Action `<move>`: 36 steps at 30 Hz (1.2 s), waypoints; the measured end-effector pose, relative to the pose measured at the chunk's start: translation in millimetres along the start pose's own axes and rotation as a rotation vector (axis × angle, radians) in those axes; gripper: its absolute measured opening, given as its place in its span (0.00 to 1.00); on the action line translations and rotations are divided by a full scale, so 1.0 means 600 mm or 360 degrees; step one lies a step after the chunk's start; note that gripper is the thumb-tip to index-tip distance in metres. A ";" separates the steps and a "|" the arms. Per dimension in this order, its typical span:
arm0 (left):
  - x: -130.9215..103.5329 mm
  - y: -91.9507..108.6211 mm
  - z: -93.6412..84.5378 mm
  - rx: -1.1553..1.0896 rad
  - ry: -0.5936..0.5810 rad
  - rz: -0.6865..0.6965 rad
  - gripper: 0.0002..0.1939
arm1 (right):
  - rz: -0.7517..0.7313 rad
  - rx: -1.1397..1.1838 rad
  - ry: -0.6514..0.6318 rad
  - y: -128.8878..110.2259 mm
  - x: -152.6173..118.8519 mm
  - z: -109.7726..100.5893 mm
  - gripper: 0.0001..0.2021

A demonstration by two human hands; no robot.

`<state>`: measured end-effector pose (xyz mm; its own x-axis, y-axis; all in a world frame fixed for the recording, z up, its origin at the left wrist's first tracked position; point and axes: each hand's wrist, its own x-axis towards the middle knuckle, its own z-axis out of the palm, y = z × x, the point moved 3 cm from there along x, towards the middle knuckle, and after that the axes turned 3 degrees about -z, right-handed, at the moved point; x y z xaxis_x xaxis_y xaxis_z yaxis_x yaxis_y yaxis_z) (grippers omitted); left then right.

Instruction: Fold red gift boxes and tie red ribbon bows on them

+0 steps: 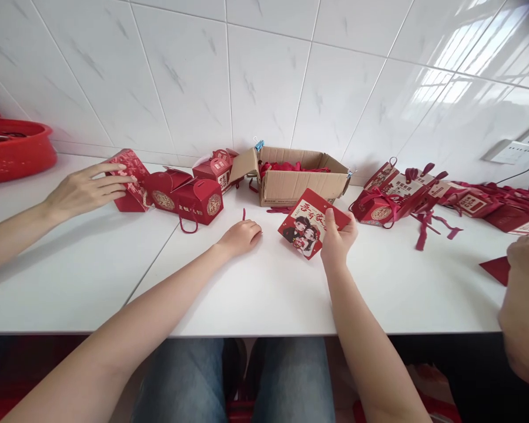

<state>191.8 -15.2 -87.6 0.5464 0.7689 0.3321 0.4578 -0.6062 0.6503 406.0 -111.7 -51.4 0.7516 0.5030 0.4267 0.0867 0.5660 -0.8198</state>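
Well, here is what I see.
Surface: a white desk (114, 276) against a glossy white tiled wall (264, 70).
Right hand (337, 239): my fingers pinch a flat red card box (311, 226) printed with a cartoon couple, tilted just above the desk.
Left hand (240, 237): resting on the desk, fingers loosely curled, holding nothing.
Around: an open cardboard carton (291, 176) of red ribbons behind; folded red gift boxes (189, 200) to its left; a heap of ribboned boxes (423, 197) on the right.
In the way: a co-worker's hand (86, 191) touches a box far left; another person's hand (526, 258) at the right edge.
Open room: bare desk along the near edge.
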 end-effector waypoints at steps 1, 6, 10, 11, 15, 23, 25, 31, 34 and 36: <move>-0.001 0.000 -0.004 -0.0056 0.0062 -0.0038 0.06 | -0.0012 -0.0095 -0.0024 0.002 -0.003 0.003 0.16; -0.022 0.021 -0.043 -0.0593 0.0349 -0.0291 0.13 | -0.0037 -0.0441 -0.0234 0.009 -0.020 0.022 0.16; -0.044 0.059 -0.055 -0.1707 0.0181 -0.0497 0.10 | -0.0060 -0.0515 -0.0278 0.008 -0.025 0.025 0.17; -0.048 0.069 -0.055 -0.1825 0.0121 -0.0486 0.10 | -0.0073 -0.0536 -0.0284 0.005 -0.024 0.024 0.20; -0.056 0.096 -0.052 -0.1989 0.0012 -0.0454 0.09 | -0.0591 -0.0814 0.0012 -0.033 -0.025 0.008 0.34; -0.081 0.136 -0.035 -0.1852 -0.0159 -0.0382 0.10 | -0.1271 -0.0827 -0.0637 -0.083 -0.103 0.040 0.07; -0.086 0.141 -0.031 -0.1827 -0.0203 -0.0375 0.11 | -0.1180 -0.0746 -0.0885 -0.079 -0.113 0.052 0.04; -0.088 0.136 -0.024 -0.1687 -0.0192 -0.0360 0.11 | -0.0913 -0.0602 -0.1088 -0.078 -0.111 0.056 0.04; -0.088 0.135 -0.025 -0.1721 -0.0222 -0.0374 0.11 | -0.0788 -0.0480 -0.1165 -0.074 -0.106 0.053 0.04; -0.089 0.137 -0.029 -0.1786 -0.0258 -0.0374 0.10 | -0.0701 -0.0387 -0.1211 -0.068 -0.102 0.052 0.04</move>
